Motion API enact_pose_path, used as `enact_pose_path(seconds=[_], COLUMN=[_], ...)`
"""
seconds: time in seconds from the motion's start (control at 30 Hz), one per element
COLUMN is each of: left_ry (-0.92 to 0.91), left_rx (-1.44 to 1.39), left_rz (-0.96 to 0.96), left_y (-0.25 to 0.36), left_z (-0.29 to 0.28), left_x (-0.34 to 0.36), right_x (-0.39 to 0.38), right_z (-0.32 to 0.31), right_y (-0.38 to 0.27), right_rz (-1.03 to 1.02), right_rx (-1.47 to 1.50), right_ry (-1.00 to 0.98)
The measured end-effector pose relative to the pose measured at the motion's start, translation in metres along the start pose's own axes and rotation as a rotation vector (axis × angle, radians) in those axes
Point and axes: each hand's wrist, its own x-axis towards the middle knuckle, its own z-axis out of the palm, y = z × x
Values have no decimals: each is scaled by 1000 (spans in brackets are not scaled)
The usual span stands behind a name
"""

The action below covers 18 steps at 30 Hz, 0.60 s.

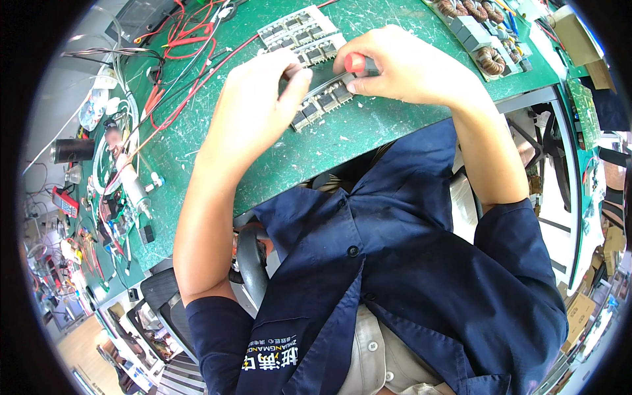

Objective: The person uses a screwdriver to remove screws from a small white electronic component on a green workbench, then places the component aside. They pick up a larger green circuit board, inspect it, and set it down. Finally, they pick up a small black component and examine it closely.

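My right hand [411, 66] is closed round a screwdriver [356, 63] with a red and dark grey handle. Its thin metal shaft slants down to the left across a narrow strip of black, block-shaped components [327, 103] on the green work table [378, 125]. By the shaft's far end, my left hand [253, 99] has its fingers curled and its thumb bent toward them at the strip's left part. Whatever lies between those fingers is hidden. Just beyond both hands sit more pale-framed component strips [296, 27], side by side.
A circuit board with copper-wound coils [490, 60] lies at the far right of the table. Red test leads [191, 43] and tangled cables spread over the left. A white cylindrical tool [135, 191] rests near the left edge. My torso is against the table's front edge.
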Motion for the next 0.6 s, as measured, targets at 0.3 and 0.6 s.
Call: enact_pose_path(seconds=[0.3,0.6], left_ry=[21,-9], left_rx=[-268,-346], left_rz=[84,144], left_y=[-5,0], left_z=[12,18], left_x=[5,5], right_x=[23,54], right_z=[-49,-17], right_y=[-24,-30], right_rz=[-6,18], right_rx=[1457,1678], right_ry=[288,297])
